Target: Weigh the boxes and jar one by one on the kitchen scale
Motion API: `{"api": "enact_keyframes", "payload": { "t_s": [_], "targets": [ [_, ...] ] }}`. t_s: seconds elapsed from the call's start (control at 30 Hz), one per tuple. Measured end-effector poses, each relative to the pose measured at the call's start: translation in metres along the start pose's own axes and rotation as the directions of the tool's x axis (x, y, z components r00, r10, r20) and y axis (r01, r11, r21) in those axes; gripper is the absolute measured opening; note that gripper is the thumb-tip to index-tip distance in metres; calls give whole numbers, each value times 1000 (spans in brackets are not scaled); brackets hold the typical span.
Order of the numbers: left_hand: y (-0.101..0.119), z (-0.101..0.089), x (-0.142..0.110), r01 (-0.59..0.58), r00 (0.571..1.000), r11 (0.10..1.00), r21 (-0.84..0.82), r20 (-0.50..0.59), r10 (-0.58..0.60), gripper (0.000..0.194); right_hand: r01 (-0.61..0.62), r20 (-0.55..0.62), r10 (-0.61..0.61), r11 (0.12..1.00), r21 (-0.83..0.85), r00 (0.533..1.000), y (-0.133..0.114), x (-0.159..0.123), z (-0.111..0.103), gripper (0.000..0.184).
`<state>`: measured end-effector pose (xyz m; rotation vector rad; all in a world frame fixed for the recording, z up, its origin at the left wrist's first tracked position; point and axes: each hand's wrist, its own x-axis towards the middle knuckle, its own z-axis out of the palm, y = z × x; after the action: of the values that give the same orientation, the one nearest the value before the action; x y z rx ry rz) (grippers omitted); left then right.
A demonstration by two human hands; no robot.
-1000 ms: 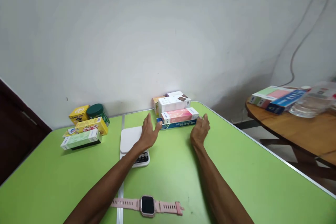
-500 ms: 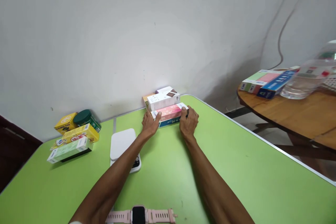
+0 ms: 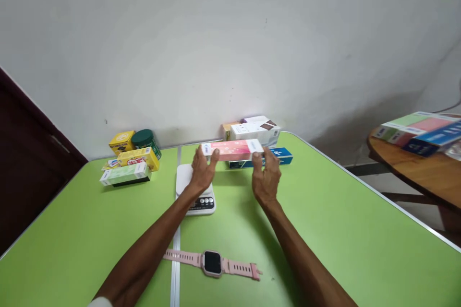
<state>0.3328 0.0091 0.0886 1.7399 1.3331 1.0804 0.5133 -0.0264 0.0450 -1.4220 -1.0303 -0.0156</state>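
A long pink-and-white box (image 3: 232, 149) is held level above the table between my two hands. My left hand (image 3: 203, 169) grips its left end, thumb on the near side. At the right end, my right hand (image 3: 265, 175) closes on it the same way. Just behind and below lies a blue box (image 3: 283, 156), partly hidden by the pink one. Beyond that stand a white box with a brown square (image 3: 255, 132) and an orange box (image 3: 229, 129). Under my left hand is a white kitchen scale (image 3: 183, 180), its plate partly covered by the hand.
A pink smartwatch (image 3: 212, 263) lies on the green table (image 3: 223, 230) near me. At the back left are a light green box (image 3: 126, 173), yellow boxes (image 3: 137, 157) and a green jar (image 3: 144, 139). More boxes sit on a wooden table (image 3: 399, 163) at the right.
Both hands have lifted the pink box off the blue box and moved it toward the scale. My view has turned left, so the things appear farther right.
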Motion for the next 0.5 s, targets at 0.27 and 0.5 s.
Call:
{"api": "enact_keyframes", "payload": {
  "t_s": [0.27,0.5],
  "targets": [
    [-75,-102,-60,159,982,987,33,-109,-155,83,-89,385,27,986,143,922,-44,-100,31,73],
    [-112,-106,-80,130,975,989,-68,-174,-140,93,-240,419,162,961,139,893,-27,-88,25,78]
  ]
}}
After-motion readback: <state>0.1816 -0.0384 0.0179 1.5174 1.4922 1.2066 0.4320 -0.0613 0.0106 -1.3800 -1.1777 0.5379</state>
